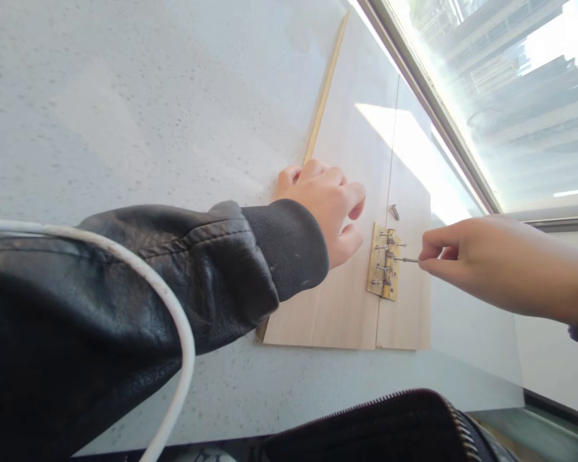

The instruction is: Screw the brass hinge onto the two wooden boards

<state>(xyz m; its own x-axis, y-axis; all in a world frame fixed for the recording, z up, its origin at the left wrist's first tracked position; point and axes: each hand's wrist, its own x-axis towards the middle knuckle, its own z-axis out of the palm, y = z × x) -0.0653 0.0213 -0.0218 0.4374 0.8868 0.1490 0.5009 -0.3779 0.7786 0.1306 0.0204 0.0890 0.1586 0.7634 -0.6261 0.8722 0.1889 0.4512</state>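
Two pale wooden boards lie edge to edge with a brass hinge across their seam. Several screws stand in or on the hinge. Small loose screws lie just beyond it. My left hand rests on the larger board at its left edge, fingers bent and apart, holding nothing. From the right, my right hand pinches a thin metal shaft, whose tip is at the hinge. The shaft's other end is hidden in my fingers.
A speckled pale tabletop lies under the boards. The window frame runs along the upper right, close to the boards. A white cable loops over my left sleeve. An open black zipped jacket edge shows at the bottom.
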